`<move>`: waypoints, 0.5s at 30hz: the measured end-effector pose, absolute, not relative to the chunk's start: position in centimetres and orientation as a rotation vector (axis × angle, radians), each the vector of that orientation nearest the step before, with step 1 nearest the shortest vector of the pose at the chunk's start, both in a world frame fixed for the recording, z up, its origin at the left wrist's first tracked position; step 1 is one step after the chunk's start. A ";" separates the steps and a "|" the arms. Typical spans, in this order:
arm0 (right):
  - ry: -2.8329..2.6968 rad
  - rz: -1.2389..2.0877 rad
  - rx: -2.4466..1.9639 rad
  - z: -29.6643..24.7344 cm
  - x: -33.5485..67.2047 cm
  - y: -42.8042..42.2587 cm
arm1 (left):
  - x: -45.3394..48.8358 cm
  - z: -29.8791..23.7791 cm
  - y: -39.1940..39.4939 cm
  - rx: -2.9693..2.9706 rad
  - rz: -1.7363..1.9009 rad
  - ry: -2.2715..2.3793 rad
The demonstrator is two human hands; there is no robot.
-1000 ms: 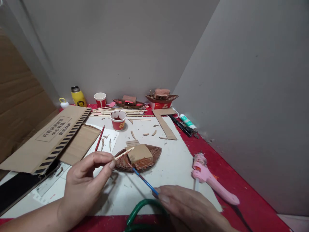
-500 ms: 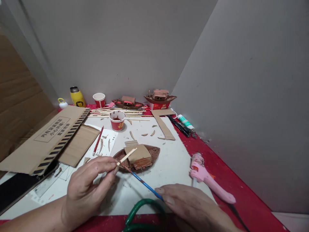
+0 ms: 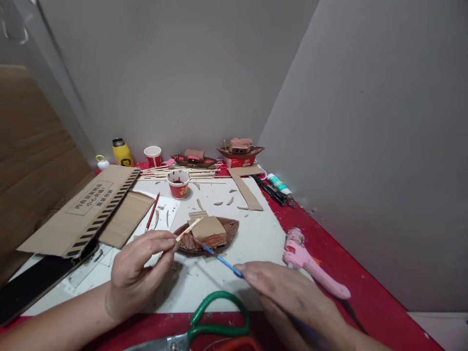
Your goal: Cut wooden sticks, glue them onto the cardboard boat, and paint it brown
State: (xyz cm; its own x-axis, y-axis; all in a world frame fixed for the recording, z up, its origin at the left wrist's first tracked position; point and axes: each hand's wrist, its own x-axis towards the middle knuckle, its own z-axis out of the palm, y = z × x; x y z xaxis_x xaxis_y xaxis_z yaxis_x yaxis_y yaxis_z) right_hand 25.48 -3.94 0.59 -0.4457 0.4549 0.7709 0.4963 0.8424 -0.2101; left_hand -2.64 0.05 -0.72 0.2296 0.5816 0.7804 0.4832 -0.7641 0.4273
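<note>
My left hand [image 3: 146, 268] pinches a short pale wooden stick [image 3: 190, 228], which has a brown smear near the fingers. Between thumb and fingers my right hand [image 3: 281, 287] holds a blue-handled paintbrush [image 3: 223, 261]; its tip reaches toward the stick's lower end, though whether they touch is hard to make out. Behind both, a brown cardboard model boat [image 3: 231, 230] with a plain tan cabin roof [image 3: 209, 227] rests on the white board. A red-and-white paper cup [image 3: 179, 187] with brown paint inside stands farther back.
Green-handled scissors [image 3: 219, 327] lie at the front edge. A pink glue gun [image 3: 312, 265] is on the right. Cardboard sheets [image 3: 91, 209] cover the left. At the back are two finished-looking boats [image 3: 241, 146], wooden sticks [image 3: 179, 171] and a yellow bottle [image 3: 122, 153].
The view has shifted, showing more of the scissors at the front. The brush tip has moved slightly right along with my right hand, and both hands keep their holds.
</note>
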 end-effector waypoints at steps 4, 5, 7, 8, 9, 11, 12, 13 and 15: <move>-2.036 -0.062 -0.666 1.4 25.4 -4.0 | -2.4 -0.3 -0.1 2.392 1.660 1.014; -2.042 -0.069 -0.634 1.5 25.4 -4.1 | -2.2 -0.1 -0.2 2.370 1.674 1.017; -2.054 -0.077 -0.578 1.6 25.5 -4.4 | -1.8 0.5 -0.4 2.273 1.708 1.040; -2.048 -0.082 -0.563 1.6 25.6 -4.6 | -1.4 0.9 -0.5 2.191 1.720 1.069; -2.024 -0.091 -0.559 1.5 25.7 -4.7 | -1.1 1.4 -0.7 2.093 1.718 1.102; -1.955 -0.108 -0.567 1.3 26.0 -4.7 | -0.3 2.3 -0.9 1.856 1.651 1.191; -1.924 -0.115 -0.566 1.2 26.1 -4.7 | 0.1 2.8 -1.0 1.743 1.600 1.213; -1.901 -0.118 -0.560 1.1 26.1 -4.6 | 0.4 3.2 -1.1 1.640 1.559 1.225; -1.882 -0.116 -0.540 1.0 26.1 -4.3 | 1.0 3.8 -1.2 1.493 1.524 1.217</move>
